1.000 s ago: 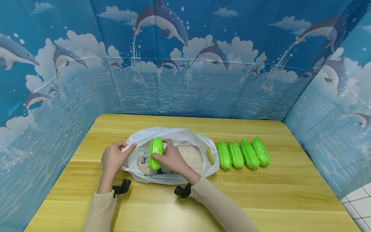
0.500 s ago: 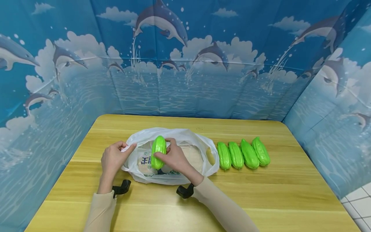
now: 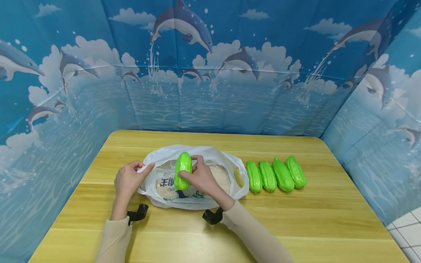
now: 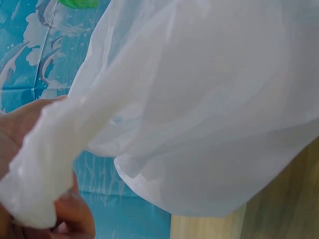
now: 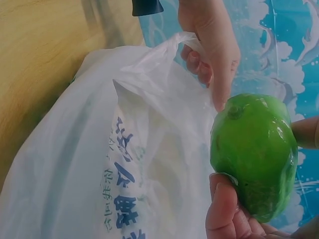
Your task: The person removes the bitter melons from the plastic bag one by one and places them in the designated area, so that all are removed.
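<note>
My left hand pinches the left rim of a white plastic bag, whose bunched edge rises between thumb and fingers in the left wrist view. Over the bag's open mouth my right hand holds a glossy green gourd, thumb on the near side and fingers behind. Seen from the right wrist, the gourd has a blunt, faintly ridged end with a small stem mark. Inside the bag lies a pale package with dark blue lettering; the gourd and right hand hide part of it.
Several similar green gourds lie side by side on the wooden table, just right of the bag's handle hole. Dolphin-printed curtains hang behind the table and at both sides. A black wrist mount sits on each forearm.
My right hand has shifted slightly right and a little farther away with the gourd, uncovering more of the package's lettering. The left hand keeps its place on the bag rim.
</note>
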### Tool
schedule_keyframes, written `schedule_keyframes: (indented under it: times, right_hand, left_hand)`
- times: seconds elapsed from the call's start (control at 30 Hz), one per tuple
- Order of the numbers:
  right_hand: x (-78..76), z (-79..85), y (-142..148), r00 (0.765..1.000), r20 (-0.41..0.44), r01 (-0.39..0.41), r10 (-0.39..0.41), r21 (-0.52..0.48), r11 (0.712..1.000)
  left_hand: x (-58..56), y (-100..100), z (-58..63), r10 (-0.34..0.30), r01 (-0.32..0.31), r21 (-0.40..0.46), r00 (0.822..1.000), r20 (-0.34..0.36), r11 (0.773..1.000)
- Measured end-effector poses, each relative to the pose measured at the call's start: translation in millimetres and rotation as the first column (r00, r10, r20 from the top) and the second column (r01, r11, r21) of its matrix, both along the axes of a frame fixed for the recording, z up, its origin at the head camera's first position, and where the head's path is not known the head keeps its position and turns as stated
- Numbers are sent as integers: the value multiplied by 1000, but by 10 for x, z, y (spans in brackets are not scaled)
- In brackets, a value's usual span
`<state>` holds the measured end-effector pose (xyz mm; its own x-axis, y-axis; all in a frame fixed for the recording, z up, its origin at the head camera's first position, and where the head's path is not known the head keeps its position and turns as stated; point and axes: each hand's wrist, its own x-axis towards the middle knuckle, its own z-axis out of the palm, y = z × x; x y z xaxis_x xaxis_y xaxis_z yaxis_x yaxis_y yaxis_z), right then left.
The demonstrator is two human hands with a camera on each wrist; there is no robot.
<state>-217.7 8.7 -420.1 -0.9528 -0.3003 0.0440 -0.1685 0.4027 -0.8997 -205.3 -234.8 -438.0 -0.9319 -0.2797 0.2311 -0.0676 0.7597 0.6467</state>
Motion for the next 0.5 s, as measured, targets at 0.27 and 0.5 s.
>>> schedule_keyframes:
  times: [0.27,0.5]
  right_hand:
    - [-12,18,46,1000,-1,15,-15,17,1000]
    - [-17,66,103,999,-15,45,-44,31,999]
  left_hand:
    - [-2,-2,1,-4,4,2,1000,-9,1000]
    - [-13,-9,-7,-4,4,1,1000,-16,1000]
